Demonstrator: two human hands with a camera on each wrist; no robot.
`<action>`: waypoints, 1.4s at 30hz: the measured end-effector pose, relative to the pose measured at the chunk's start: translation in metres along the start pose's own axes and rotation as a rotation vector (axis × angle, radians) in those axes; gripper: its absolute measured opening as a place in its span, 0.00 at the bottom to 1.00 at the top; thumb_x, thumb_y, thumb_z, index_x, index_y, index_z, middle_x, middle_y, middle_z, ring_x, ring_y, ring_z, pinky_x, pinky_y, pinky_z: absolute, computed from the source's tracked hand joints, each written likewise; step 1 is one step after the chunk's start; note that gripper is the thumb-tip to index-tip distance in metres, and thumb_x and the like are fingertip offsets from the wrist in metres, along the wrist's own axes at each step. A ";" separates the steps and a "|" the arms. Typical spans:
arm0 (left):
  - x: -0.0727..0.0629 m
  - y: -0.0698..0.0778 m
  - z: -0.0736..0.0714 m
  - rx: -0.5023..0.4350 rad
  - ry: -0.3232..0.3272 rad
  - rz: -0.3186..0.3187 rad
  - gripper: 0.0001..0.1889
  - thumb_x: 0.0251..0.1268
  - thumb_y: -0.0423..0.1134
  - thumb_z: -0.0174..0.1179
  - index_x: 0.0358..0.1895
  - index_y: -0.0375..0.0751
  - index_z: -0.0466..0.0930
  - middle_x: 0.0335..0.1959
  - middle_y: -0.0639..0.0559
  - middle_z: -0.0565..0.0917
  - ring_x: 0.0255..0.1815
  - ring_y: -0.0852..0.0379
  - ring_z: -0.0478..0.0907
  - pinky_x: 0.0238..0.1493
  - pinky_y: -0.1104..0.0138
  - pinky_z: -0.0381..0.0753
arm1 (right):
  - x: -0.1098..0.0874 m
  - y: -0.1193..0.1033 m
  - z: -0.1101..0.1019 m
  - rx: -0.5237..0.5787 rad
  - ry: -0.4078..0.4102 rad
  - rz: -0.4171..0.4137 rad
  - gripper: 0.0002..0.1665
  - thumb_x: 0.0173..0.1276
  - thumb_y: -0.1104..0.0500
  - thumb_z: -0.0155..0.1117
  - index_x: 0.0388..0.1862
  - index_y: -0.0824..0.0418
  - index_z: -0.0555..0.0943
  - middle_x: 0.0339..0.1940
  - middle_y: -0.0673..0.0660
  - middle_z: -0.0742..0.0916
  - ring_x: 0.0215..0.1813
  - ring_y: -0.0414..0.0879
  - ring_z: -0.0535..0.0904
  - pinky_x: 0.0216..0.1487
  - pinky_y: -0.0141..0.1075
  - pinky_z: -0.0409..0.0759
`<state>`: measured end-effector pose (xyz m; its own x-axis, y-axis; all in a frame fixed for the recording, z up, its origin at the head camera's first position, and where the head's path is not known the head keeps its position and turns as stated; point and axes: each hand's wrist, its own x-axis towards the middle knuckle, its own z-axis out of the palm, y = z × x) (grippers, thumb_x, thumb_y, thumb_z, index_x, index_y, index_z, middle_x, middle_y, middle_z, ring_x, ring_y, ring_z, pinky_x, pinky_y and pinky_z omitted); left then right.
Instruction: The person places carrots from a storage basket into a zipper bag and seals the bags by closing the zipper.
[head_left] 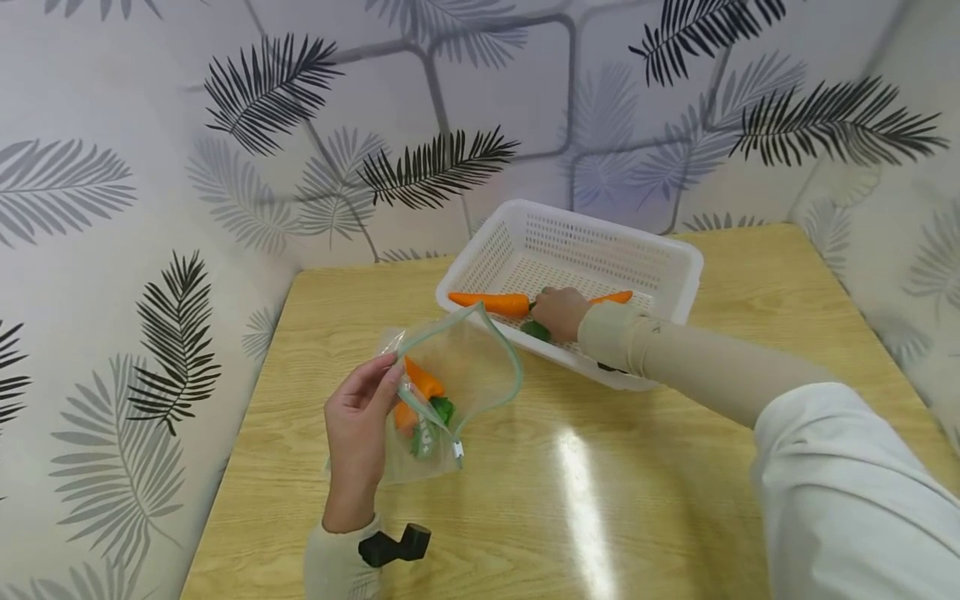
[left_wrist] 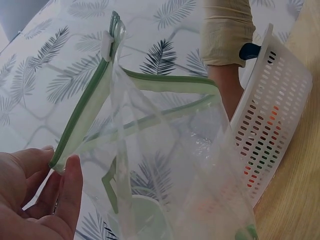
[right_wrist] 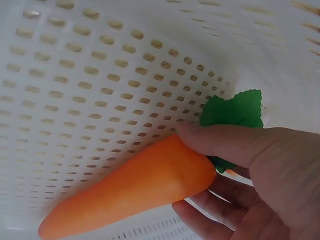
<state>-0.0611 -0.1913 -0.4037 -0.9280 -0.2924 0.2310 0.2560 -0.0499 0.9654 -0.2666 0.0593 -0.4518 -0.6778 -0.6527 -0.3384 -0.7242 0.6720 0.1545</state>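
Note:
My left hand pinches the rim of a clear zip bag between thumb and fingers. The bag has a green edge and a white slider, and its mouth gapes toward the basket. Inside it lie orange carrots with green tops. Over in the white basket, my right hand grips a carrot at its thick end, thumb on top beside the green leaves. The left wrist view shows the left fingertips at the bag's corner.
Another orange carrot shows in the basket just past the right hand. The basket, slotted all round, stands at the back of the wooden table. A leaf-patterned backdrop rises behind the table and along its left side.

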 end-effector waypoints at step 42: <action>0.006 0.000 0.003 0.020 0.004 -0.025 0.15 0.61 0.35 0.62 0.49 0.32 0.80 0.40 0.43 0.80 0.35 0.57 0.78 0.40 0.66 0.82 | -0.083 0.058 -0.078 0.645 0.575 0.135 0.21 0.61 0.54 0.67 0.46 0.67 0.77 0.42 0.60 0.77 0.41 0.52 0.77 0.42 0.43 0.79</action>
<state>-0.0678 -0.1899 -0.4023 -0.9328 -0.2954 0.2067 0.2277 -0.0382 0.9730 -0.2624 0.1251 -0.3427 -0.8372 -0.5121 0.1920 -0.5384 0.7096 -0.4546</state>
